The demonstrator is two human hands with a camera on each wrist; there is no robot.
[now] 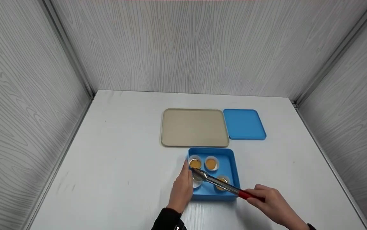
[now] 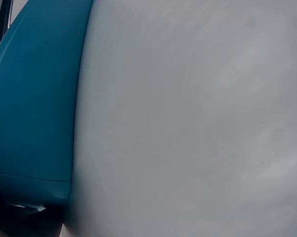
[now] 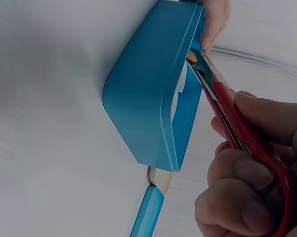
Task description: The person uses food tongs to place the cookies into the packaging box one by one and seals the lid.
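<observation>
My right hand [image 1: 271, 203] grips red-handled metal tongs [image 1: 220, 184] by the handles, thumb on one side and curled fingers on the other. The tongs reach left into a blue box [image 1: 231, 153]. Their tips overlap the lower-left white paper cup [image 1: 197, 184], and something golden shows at them in the right wrist view. Round golden-orange pieces sit in an upper-left cup [image 1: 195, 162], an upper-right cup [image 1: 211, 163] and a lower-right cup [image 1: 222, 183] partly behind the tongs. Against the box's left wall rests my left hand [image 1: 182, 190], fingers extended along it.
Behind the box lies a beige tray [image 1: 194, 127]. A flat blue tray or lid [image 1: 245, 124] adjoins its right edge. These stand on a white table [image 1: 116, 166], enclosed by grey wood-grain panels [image 1: 183, 48] at the back and both sides.
</observation>
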